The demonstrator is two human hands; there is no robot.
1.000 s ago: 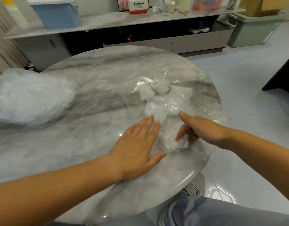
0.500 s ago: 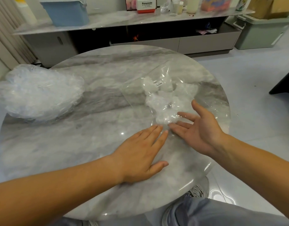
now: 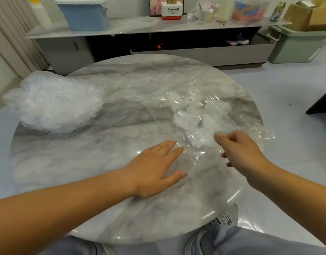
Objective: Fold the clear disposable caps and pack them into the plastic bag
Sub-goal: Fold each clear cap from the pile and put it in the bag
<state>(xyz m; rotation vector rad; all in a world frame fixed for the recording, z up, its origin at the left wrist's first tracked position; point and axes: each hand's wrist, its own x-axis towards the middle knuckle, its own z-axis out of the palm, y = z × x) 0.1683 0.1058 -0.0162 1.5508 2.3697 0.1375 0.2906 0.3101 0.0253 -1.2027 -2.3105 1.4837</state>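
Note:
A clear plastic bag point(image 3: 158, 111) with a small white label lies flat on the right half of the round marble table point(image 3: 84, 162). Crumpled folded caps point(image 3: 197, 126) show white inside it. A big heap of loose clear caps point(image 3: 53, 103) sits at the table's left edge. My left hand point(image 3: 156, 168) lies flat, palm down, with straight fingertips on the bag's near left edge. My right hand point(image 3: 241, 153) hovers palm down over the bag's near right part. Its fingers are loosely curled and I see nothing held in them.
Behind the table runs a low cabinet point(image 3: 158, 32) carrying a blue bin point(image 3: 84, 13), a Panasonic box point(image 3: 172, 11) and bottles. A green storage crate point(image 3: 298, 45) stands on the floor at the right. My knees and shoes sit under the near table edge.
My right hand has turned from palm up and spread to palm down with fingers loosely curled, staying at the bag's near end. The caps now lie deeper in the bag. My left hand has stayed flat.

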